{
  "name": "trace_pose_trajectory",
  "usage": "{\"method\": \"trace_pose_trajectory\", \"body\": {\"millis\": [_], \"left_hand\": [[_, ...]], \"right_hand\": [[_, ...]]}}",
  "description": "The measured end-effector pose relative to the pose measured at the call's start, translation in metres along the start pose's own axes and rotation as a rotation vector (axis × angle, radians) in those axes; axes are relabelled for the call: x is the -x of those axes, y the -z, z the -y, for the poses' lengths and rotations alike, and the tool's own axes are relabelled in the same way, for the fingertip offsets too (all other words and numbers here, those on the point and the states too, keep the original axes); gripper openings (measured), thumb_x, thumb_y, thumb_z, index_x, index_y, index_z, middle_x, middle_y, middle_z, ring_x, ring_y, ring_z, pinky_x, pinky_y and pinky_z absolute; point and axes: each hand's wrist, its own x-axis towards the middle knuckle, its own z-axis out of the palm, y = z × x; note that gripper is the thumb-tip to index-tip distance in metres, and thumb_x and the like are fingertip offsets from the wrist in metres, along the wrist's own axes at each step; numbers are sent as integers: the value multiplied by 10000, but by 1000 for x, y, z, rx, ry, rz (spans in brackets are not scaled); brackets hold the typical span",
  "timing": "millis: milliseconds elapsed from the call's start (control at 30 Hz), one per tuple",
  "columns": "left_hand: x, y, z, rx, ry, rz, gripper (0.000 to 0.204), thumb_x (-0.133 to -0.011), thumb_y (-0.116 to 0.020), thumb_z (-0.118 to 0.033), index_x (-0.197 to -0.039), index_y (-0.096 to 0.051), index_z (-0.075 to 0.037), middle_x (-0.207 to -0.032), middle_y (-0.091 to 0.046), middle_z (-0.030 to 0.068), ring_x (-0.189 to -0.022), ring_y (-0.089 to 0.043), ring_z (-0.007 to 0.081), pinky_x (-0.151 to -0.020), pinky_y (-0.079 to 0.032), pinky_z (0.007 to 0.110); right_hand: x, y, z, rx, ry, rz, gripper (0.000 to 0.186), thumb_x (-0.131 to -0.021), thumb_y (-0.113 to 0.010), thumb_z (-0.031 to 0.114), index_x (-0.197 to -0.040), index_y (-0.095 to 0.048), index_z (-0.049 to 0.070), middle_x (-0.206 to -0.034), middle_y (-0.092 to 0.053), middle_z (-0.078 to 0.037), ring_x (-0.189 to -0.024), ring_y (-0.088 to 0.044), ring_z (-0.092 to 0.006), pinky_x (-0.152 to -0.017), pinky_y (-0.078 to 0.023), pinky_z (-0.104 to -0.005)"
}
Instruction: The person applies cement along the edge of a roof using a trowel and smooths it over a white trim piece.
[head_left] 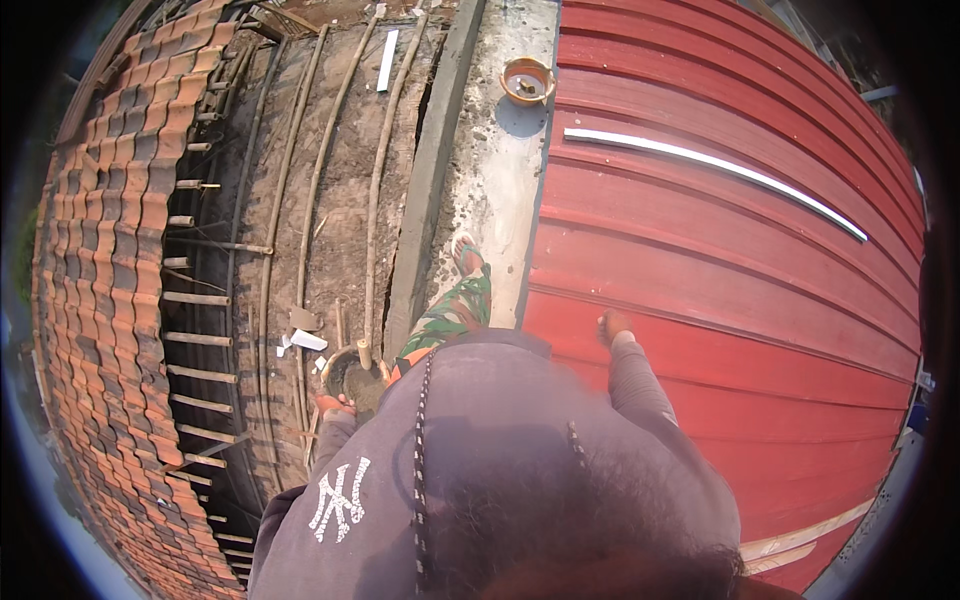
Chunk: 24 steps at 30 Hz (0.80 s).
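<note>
At my left side, my left hand (332, 404) grips the rim of a round basin of grey mortar (355, 388). A wooden tool handle (365, 352), probably a trowel's, sticks up out of the basin; its blade is hidden. My torso covers part of the basin's right side. Out to the right, my right hand (613, 326) hangs over the red metal roof with its fingers curled in, and no object shows in it. One sandalled foot (466, 254) is forward on the mortar-spattered ledge (510, 200).
An orange basin (527, 82) sits farther along the ledge. A raised cement edge (436, 190) borders it on the left, beside bamboo poles (330, 150) and clay tiles (110, 250). White strips lie on the red roof (720, 170) and among the poles. Broken white pieces (308, 340) lie near the mortar basin.
</note>
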Motion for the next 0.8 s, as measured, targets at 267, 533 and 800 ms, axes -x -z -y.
{"method": "trace_pose_trajectory", "body": {"millis": [267,533,800], "left_hand": [[26,-154,9,-26,-70,-100,536,-988,-433,-592,-1344,-469,-194,-990,-527,-12,-705,-491,147,-657,-409,433],[195,-333,-30,-137,-89,174,504,-961,-564,-571,-1243,-541,-153,-800,-530,25,-601,-526,141,-560,-420,316],[318,-527,-38,-649,-683,605,322,-1038,-554,-376,-1042,-654,-70,-782,-588,55,-677,-656,183,-605,-523,335]], "right_hand": [[-76,-45,165,310,137,93,212,-948,-635,267,-816,-665,104,-671,-622,-35,-570,-591,-161,-500,-461,-330],[3,-175,337,609,548,13,248,-947,-693,278,-905,-728,35,-762,-694,-78,-643,-648,-195,-596,-517,-377],[27,-307,456,941,902,287,326,-946,-685,340,-1014,-728,24,-943,-738,-160,-915,-706,-307,-838,-526,-428]]}}
